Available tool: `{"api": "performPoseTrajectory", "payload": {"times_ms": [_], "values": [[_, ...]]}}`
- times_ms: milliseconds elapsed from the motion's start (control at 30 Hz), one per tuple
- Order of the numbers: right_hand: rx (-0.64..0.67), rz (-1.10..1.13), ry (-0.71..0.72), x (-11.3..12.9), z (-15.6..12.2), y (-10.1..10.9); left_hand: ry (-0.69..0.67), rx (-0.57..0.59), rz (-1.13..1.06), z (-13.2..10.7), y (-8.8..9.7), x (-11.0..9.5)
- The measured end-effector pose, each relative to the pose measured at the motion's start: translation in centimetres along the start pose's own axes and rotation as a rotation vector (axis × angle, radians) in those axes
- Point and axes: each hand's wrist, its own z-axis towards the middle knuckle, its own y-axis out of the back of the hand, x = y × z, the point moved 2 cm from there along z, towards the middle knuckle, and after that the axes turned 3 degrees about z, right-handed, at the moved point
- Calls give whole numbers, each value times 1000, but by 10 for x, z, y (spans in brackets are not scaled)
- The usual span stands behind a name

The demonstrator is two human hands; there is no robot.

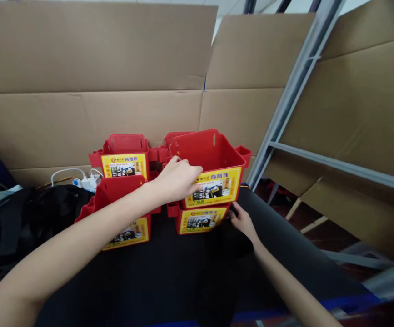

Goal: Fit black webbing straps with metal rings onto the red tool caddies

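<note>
Several red plastic bins with yellow labels stand on a black mat. My left hand grips the front left rim of the upper right bin, which is tilted and rests on the lower right bin. My right hand touches the right end of that lower bin, fingers curled against it. A lower left bin and a rear left bin stand beside them.
Cardboard sheets wall the back and right. A grey metal rack frame slants at the right. A white power strip with cables and a black bag lie at the left.
</note>
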Motion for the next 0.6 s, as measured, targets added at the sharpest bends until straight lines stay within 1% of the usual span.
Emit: {"api": "performPoseTrajectory", "payload": {"times_ms": [133,233,300,367,400,433,467,500,533,567,600], "values": [[71,91,33,12,-10,-20,-28,118,-16,-17,16,17],[105,141,29,22,-13,-29,-67,194,-14,-20,18,24],[104,164,14,24,-16,-28,-104,215,14,-21,16,25],[68,174,-11,27,-20,-20,-115,192,40,-23,15,24],[18,173,-24,30,-23,-13,-102,148,47,-26,16,22],[-72,172,-31,36,-27,-4,-82,80,35,-31,17,19],[-185,176,-30,44,-33,6,-64,-6,-10,-37,20,13],[-326,187,-24,55,-40,16,-47,-98,-101,-45,21,4],[-491,218,1,69,-49,26,-28,-181,-224,-54,21,-7],[-562,257,19,86,-58,32,-20,-231,-418,-64,17,-21],[-593,295,29,104,-66,35,27,-230,-634,-72,9,-36]]}}
